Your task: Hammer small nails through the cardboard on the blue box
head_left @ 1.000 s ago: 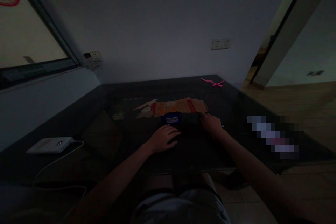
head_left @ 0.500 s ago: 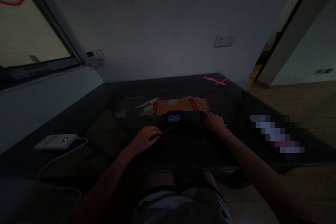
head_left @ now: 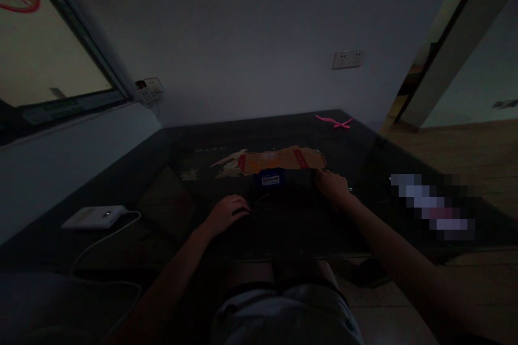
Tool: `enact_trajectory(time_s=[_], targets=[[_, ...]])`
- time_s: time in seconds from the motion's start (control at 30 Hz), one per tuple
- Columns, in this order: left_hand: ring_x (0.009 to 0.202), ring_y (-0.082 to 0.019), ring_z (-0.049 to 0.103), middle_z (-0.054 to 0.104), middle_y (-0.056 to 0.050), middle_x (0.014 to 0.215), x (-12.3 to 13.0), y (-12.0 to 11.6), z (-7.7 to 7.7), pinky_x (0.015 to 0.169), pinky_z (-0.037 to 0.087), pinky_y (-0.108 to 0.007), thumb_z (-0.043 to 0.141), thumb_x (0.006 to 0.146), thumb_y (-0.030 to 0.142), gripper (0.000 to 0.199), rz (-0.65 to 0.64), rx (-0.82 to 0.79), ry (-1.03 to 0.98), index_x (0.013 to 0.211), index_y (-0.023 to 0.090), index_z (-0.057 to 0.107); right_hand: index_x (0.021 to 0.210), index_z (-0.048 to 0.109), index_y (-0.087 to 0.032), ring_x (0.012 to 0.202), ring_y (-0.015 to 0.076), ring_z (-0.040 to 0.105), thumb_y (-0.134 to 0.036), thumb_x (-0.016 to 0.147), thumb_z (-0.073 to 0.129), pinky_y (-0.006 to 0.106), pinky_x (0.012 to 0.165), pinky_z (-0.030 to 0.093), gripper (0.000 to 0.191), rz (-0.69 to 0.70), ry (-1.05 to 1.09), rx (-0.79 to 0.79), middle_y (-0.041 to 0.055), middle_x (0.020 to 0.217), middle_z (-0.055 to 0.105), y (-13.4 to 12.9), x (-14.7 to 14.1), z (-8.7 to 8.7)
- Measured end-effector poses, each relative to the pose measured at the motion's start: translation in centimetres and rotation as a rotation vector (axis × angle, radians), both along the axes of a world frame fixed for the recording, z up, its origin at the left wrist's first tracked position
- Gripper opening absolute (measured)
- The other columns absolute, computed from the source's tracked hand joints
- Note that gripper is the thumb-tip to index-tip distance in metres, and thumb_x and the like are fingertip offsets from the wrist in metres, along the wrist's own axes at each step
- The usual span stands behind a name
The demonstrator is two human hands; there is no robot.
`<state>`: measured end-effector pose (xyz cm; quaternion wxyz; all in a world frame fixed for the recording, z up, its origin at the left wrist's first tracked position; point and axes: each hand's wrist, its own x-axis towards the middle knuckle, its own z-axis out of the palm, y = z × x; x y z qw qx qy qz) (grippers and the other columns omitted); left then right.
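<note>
My left hand (head_left: pixel 227 213) rests on the dark table, left of a few thin pale sticks (head_left: pixel 263 204); its fingers are a little apart and nothing shows in them. My right hand (head_left: pixel 332 186) is at the right end of an orange and tan patterned strip (head_left: pixel 283 159) with red bands; its fingertips are dark, and whether they grip anything cannot be made out. Under the strip's front edge is a small blue box (head_left: pixel 270 179) with a white label. Pale torn-looking pieces (head_left: pixel 230 166) lie at the strip's left end.
A white device (head_left: pixel 94 217) with a cable lies on the table (head_left: pixel 194 135) at the left. A pink ribbon-like item (head_left: pixel 341 124) is near the back right corner. A blurred-out object (head_left: pixel 431 207) lies at the right. Wall sockets (head_left: pixel 348 59) are behind.
The whole view has shifted slightly. My left hand's fingertips are a little farther from the thin sticks. My right hand stays by the strip's right end.
</note>
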<state>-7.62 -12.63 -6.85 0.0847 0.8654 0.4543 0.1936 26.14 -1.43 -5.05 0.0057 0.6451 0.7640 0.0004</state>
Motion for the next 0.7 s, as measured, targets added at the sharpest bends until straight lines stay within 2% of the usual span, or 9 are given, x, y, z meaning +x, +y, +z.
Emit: enact_trajectory(time_s=[0.23,0.43,0.7], targets=[[0.091,-0.015,0.058,0.065,-0.003,0.093,0.3,0.0,0.3,0.085,0.042,-0.032,0.048,0.087,0.032,0.019,0.024,0.032,-0.039,0.089,0.020,0.062,0.127,0.044,-0.024,0.092,0.0264,0.064,-0.035,0.093,0.030,0.035,0.069,0.047,0.038,-0.005,0.002,-0.011,0.0148,0.112,0.061,0.0,-0.1,0.1],[0.085,-0.015,0.060,0.064,-0.005,0.088,0.8,-0.6,1.4,0.079,0.047,-0.030,0.051,0.085,0.032,0.018,0.125,0.059,-0.288,0.086,0.018,0.063,0.126,0.045,-0.023,0.091,0.0273,0.064,-0.035,0.092,0.031,0.036,0.069,0.047,0.039,-0.007,0.004,-0.014,0.0140,0.109,0.063,-0.2,-0.1,0.4],[0.081,-0.016,0.062,0.066,-0.006,0.084,0.7,-0.3,1.6,0.078,0.050,-0.031,0.059,0.079,0.032,0.016,0.215,0.081,-0.487,0.080,0.018,0.068,0.125,0.046,-0.023,0.089,0.0273,0.065,-0.033,0.091,0.034,0.035,0.068,0.047,0.037,-0.006,0.011,-0.008,0.0137,0.107,0.064,-0.3,-0.2,0.5]])
